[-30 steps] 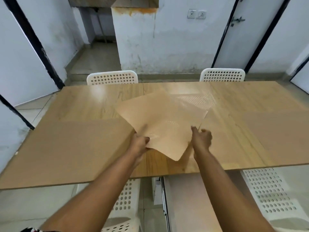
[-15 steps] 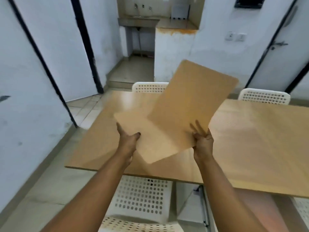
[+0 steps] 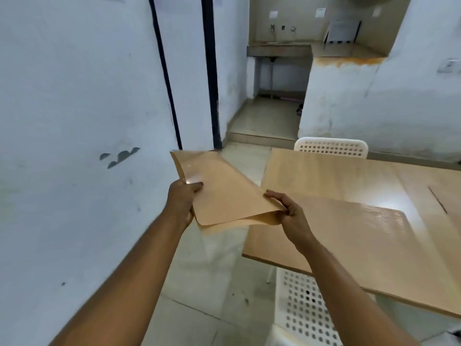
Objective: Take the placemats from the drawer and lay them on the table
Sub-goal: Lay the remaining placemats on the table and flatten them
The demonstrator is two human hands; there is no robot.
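I hold thin tan placemats (image 3: 222,193) in the air, off the left end of the wooden table (image 3: 324,178). My left hand (image 3: 183,196) grips their left edge, thumb on top. My right hand (image 3: 289,216) pinches the right corner, where two layers show one under the other. The mats sag a little between my hands, over the tiled floor. Another tan mat (image 3: 374,236) lies flat on the table's near side, to the right of my right hand. No drawer is in sight.
A white perforated chair (image 3: 304,313) stands under the table's near edge, another (image 3: 331,147) at its far side. A white wall (image 3: 74,146) runs close on the left. Beyond lies a doorway with black frames (image 3: 212,83) and a counter (image 3: 279,49).
The view has swung left. The mats moved from above the table's middle to past its left end, and the upright one dropped level onto the other. Both hands kept their grip.
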